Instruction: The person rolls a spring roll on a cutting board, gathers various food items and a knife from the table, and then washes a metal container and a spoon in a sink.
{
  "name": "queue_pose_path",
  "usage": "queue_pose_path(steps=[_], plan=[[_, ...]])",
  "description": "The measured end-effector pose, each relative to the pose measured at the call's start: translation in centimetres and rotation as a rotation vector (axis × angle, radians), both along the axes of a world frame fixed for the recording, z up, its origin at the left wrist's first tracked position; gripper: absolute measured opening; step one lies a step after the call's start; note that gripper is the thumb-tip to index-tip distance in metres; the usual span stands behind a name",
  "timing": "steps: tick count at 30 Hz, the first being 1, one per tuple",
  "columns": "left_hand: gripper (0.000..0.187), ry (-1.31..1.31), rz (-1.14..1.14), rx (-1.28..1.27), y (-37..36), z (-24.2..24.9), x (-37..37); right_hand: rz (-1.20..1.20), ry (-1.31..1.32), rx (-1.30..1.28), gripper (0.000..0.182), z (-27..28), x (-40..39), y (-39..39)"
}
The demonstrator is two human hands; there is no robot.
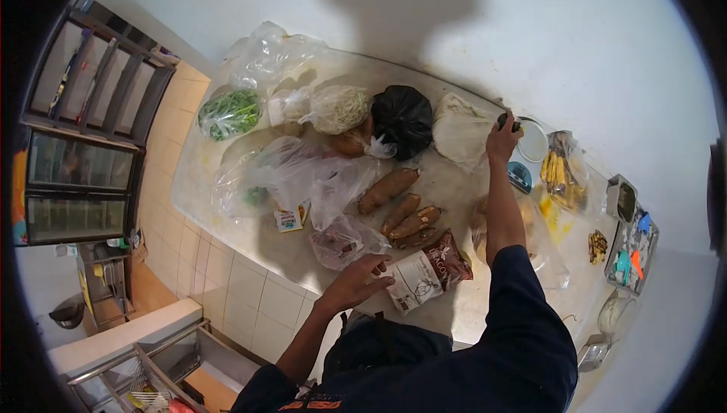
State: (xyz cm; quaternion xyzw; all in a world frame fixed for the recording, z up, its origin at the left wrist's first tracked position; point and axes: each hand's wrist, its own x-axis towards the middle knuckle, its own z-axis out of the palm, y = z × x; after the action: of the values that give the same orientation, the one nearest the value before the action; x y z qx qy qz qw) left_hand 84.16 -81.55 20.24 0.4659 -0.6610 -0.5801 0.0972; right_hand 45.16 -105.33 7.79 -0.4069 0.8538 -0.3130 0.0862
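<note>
My right hand (503, 142) reaches to the back of the table and is closed around a small dark object (509, 120) whose kind I cannot make out. Beside it are a white cloth-like bundle (458, 129) and a round, pale-rimmed dish or lid (533, 142). Fingers apart, my left hand (354, 286) hovers by the edge of a white and maroon "Dragon" packet (418, 280) and appears to hold nothing. Several brown root vegetables (388, 189) lie just beyond the packet. A crumpled clear plastic bag (344, 242) is close to my left fingers.
Bagged greens (230, 114), a knotted black bag (402, 121) and a bag of pale strands (341, 108) stand along the back of the table (204, 186). Bagged yellow bananas (562, 174) and a utensil tray (633, 254) are to the right. Dark shelving (87, 121) stands left.
</note>
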Motion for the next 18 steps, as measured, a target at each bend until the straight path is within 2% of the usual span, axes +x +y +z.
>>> queue_pose_path(steps=[3,6,9,11,12,13,15,16,17,18], plan=[[0.051,0.001,0.047,0.034,0.3,-0.3,0.5,0.151,0.314,0.192,0.068,-6.7,-2.2,0.2],[0.046,-0.006,0.076,0.003,0.0,-0.8,0.6,0.286,0.262,0.249,0.073,-7.0,-3.6,0.9],[0.039,-0.024,0.156,-0.093,-0.6,-1.6,0.9,0.246,0.208,0.283,0.068,-6.2,-4.7,0.3],[0.037,-0.111,0.237,-0.212,-1.2,-2.5,1.5,0.261,0.283,0.018,0.062,-5.0,-3.7,1.5],[0.034,-0.134,0.353,-0.281,-2.0,-1.0,1.4,0.27,0.319,-0.109,0.059,-4.0,-2.5,2.7],[0.031,-0.158,0.467,-0.353,-3.1,0.4,1.3,0.254,0.296,-0.244,0.046,-2.5,0.0,4.1],[0.032,-0.274,0.445,-0.795,-4.6,-1.4,3.0,0.385,0.17,-0.342,0.038,0.1,5.1,8.4],[0.034,-0.33,0.389,-0.77,-4.7,-1.1,3.3,0.406,-0.164,-0.259,0.031,1.4,8.3,10.7],[0.036,-0.384,0.333,-0.746,-4.7,-0.5,3.4,0.561,-0.335,-0.263,0.023,1.0,10.8,13.3],[0.038,-0.438,0.275,-0.72,-4.5,-0.1,3.5,0.645,-0.297,0.041,0.023,4.0,13.9,16.1]])
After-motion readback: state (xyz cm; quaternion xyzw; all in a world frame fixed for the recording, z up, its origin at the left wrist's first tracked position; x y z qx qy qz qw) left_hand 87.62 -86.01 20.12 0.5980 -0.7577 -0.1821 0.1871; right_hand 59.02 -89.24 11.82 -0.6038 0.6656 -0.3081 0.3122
